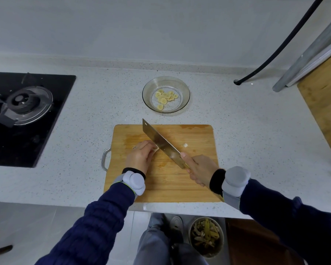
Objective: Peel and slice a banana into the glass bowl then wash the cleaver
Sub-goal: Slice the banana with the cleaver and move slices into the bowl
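- At the far left of the counter (88,115) sits a black stove (25,119), well apart from your work.
- The cutting board (195,186) lies near you at the counter's front edge, with its metal handle on the left side.
- Your left hand (141,155) rests on the board's left half, fingers curled down over the short remaining piece of banana (156,149). It pins the piece to the wood, and only the tip shows past your fingertips.
- The cleaver (161,142) stands just right of that tip, touching or nearly touching it, with its blade running diagonally from far-left to near-right.
- The glass bowl (184,87) stands on the counter just beyond the board's far edge and holds a cluster of banana slices (165,97).
- A small pale scrap (185,145) lies on the board right of the blade.
- Your right hand (201,169) is wrapped round the cleaver's handle, with one fingertip laid on the blade's flat.
- On the floor below the counter, a bin (205,237) holds peels.
- At the far right, a second wooden board (325,104) lies on the counter.
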`<action>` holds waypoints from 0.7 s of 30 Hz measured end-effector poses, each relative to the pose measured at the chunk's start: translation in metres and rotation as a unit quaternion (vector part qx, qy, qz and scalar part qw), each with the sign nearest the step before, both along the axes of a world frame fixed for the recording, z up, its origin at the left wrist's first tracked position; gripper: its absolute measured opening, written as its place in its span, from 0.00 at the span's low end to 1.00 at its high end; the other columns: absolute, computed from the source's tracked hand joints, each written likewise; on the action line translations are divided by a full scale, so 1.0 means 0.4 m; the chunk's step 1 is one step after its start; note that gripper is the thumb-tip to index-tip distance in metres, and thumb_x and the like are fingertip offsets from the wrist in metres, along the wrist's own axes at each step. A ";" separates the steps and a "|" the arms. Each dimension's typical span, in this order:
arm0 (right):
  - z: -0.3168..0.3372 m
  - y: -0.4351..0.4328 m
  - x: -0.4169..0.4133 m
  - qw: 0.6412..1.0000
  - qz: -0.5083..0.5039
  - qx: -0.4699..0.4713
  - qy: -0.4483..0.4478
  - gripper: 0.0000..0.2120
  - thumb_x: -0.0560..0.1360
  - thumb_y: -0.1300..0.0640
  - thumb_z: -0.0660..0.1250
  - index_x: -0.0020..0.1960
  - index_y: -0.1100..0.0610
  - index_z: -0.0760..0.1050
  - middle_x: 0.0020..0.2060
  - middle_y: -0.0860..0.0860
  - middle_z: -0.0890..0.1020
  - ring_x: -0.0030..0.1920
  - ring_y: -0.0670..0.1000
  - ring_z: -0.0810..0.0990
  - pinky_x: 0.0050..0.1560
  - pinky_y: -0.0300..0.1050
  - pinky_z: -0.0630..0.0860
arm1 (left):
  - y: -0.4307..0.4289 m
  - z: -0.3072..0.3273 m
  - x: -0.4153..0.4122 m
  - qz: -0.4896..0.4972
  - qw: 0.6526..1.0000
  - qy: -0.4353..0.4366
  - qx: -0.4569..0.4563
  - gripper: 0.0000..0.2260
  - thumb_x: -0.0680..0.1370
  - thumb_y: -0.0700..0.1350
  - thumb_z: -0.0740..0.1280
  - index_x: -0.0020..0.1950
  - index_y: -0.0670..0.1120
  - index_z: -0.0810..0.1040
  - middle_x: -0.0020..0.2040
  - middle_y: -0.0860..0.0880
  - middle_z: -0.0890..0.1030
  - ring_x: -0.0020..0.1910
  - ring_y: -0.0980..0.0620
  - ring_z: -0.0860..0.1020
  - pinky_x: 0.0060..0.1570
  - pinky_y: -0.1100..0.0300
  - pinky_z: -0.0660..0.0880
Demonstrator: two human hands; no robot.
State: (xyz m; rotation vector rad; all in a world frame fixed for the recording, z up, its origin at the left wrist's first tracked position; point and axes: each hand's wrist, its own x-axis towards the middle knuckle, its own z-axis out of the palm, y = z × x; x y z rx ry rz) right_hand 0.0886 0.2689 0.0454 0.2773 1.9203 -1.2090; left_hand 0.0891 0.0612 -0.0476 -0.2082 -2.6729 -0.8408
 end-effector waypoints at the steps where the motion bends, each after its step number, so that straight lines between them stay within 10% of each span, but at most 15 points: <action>1: 0.003 0.006 0.003 1.000 0.003 0.005 0.000 0.24 0.79 0.37 0.53 0.36 0.56 0.65 0.26 0.49 0.65 0.20 0.44 0.61 0.20 0.35 0.59 | 0.003 0.001 0.001 0.000 1.000 0.000 -0.003 0.05 0.72 0.35 0.71 0.45 0.43 0.81 0.47 0.49 0.82 0.45 0.56 0.75 0.37 0.61 0.77; 21: -0.006 0.010 -0.004 0.993 0.074 0.066 0.056 0.25 0.79 0.37 0.51 0.36 0.56 0.66 0.26 0.51 0.66 0.22 0.47 0.61 0.21 0.35 0.61 | -0.004 0.003 -0.003 -0.021 1.000 -0.011 -0.008 0.05 0.75 0.41 0.66 0.46 0.42 0.81 0.46 0.48 0.82 0.44 0.48 0.80 0.38 0.57 0.79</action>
